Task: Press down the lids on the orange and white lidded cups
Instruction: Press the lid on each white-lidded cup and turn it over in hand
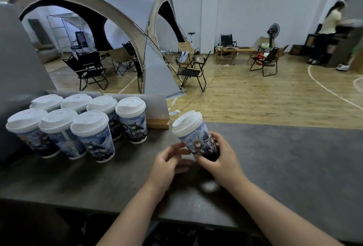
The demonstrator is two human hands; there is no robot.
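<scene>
White-lidded cup (193,137) in right hand (218,159), left hand (167,164) slack beside it; lettering (102,135) illegible.

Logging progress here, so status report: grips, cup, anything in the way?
Right grip holds the tilted cup low on its body; left grip relaxed beside its base. Lid on, nothing pressing it. Seven other cups stand apart at left, nothing blocking.

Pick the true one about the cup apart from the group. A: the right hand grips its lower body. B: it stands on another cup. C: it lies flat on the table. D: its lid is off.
A: the right hand curls round the lower body of the tilted cup, its white lid on.
</scene>
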